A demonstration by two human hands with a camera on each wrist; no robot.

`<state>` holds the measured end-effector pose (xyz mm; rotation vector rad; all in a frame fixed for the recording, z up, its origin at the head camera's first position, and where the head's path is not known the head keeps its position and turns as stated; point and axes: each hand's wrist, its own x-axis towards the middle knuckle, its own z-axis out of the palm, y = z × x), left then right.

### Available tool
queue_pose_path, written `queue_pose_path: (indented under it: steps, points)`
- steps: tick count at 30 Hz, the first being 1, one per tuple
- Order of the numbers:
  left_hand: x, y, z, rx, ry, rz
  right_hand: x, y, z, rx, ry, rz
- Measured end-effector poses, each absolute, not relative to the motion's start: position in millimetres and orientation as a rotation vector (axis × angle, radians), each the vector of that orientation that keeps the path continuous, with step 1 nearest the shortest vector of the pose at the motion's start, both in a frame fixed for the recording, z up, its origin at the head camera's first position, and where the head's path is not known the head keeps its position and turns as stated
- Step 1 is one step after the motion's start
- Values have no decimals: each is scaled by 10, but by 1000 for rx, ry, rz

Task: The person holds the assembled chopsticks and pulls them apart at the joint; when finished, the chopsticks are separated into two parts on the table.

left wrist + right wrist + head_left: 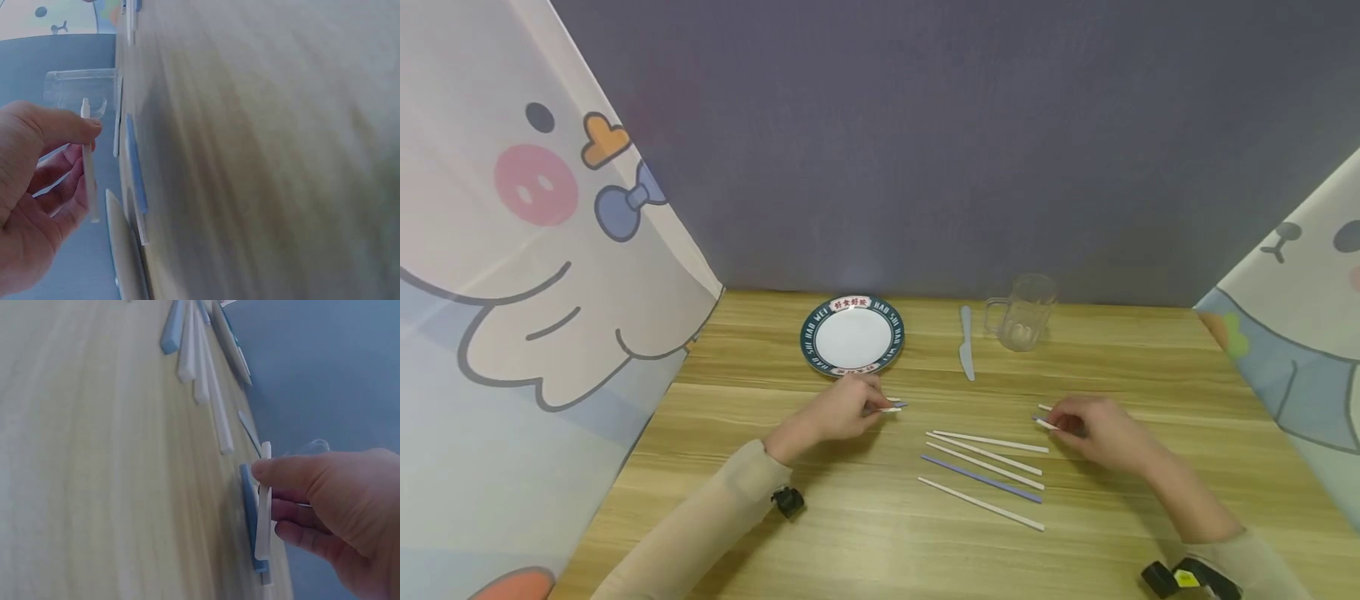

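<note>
My left hand (852,407) pinches a short white stick (89,175) between thumb and fingers, just in front of the plate. Below that stick, a short blue stick (135,165) lies on the table, with a white one partly beside it. On the right, my right hand (1101,425) pinches another short white stick (264,512). A blue stick (248,506) lies close behind it on the tabletop. Between the hands, several long white chopsticks (985,462) and one blue-purple chopstick (981,478) are spread roughly side by side, pointing left to right. My fingers partly hide the short sticks in the head view.
A white plate (853,337) with a dark patterned rim stands at the back. A pale plastic knife (966,343) and a clear handled mug (1026,315) are to its right. Grey cloth (925,150) rises behind the wooden table (760,333); printed curtains flank it.
</note>
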<state>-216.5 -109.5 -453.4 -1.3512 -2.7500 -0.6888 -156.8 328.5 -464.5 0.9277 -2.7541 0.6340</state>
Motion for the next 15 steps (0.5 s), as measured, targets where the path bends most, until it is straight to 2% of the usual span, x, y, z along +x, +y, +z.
queue_pose_path:
  steps: [15]
  points:
    - [-2221,-1065,-4670,-1386,-2829,-698,-1541,3300,-4732,920,-2771,664]
